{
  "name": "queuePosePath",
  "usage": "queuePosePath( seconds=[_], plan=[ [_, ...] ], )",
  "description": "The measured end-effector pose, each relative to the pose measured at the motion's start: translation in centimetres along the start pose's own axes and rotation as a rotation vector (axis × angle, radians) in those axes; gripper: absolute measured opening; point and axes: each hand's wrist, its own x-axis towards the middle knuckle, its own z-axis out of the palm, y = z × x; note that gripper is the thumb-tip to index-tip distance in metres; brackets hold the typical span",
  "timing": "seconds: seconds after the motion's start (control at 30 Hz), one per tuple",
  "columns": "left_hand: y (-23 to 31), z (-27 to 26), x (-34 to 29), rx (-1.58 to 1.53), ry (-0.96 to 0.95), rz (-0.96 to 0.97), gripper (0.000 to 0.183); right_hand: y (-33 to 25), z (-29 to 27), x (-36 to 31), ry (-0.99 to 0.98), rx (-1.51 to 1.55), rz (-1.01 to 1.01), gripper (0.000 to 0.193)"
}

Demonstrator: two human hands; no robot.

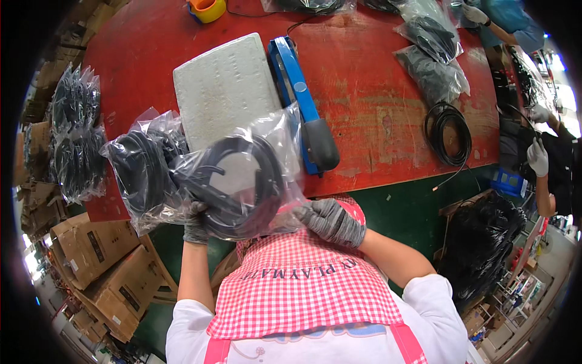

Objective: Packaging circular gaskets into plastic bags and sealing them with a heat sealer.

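A clear plastic bag with a coiled black cable (271, 164) inside is held up in front of me. My left hand (195, 225), in a grey knit glove, is closed on its lower left edge. At the bag's lower right edge, my gloved right hand (332, 222) has its fingers closed on the plastic. Just beyond the bag lie a white foam block (224, 85) and a blue bag sealer (297, 85) with a black handle end. More bagged cable coils (138, 167) sit left of the held bag, partly behind it.
Bagged coils (76, 133) are stacked at the red table's (376, 121) left edge. A loose black cable coil (448, 134) and grey bags (436, 76) lie at right. Tape (207, 10) is at the far edge. Cardboard boxes (100, 242) stand lower left; other people work at right.
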Motion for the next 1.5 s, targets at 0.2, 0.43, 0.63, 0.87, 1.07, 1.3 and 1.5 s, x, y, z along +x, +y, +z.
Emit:
queuePosePath(
  seconds=[0.2,0.43,0.63,0.87,1.07,1.3,1.5],
  plan=[
    [-2.7,4.3,3.2,-0.035,-0.103,-0.079,0.02,7.9,-1.6,-0.7,0.192,0.496,0.418,0.042],
    [-2.7,10.1,11.6,-0.014,-0.04,0.025,0.027,8.0,-6.4,5.0,0.517,0.54,0.184,0.04],
    [-1.4,5.3,14.5,0.065,0.014,0.099,0.024,11.4,-9.9,7.4,0.797,0.686,0.15,0.03],
    [-1.0,6.8,13.6,0.01,0.043,0.102,0.028,-2.1,-5.7,8.2,0.676,-0.608,-0.34,0.052],
    [-1.3,6.7,13.9,0.003,-0.006,0.14,0.045,3.8,-2.3,10.2,0.627,-1.13,-0.298,0.054],
    [-1.8,6.9,13.4,0.008,0.003,0.22,0.058,7.2,-2.7,11.0,0.638,-1.016,-0.503,0.05],
    [-1.9,7.1,13.9,0.054,-0.038,0.278,0.064,7.5,-2.7,11.2,0.629,-1.005,-0.525,0.05]
  ],
)
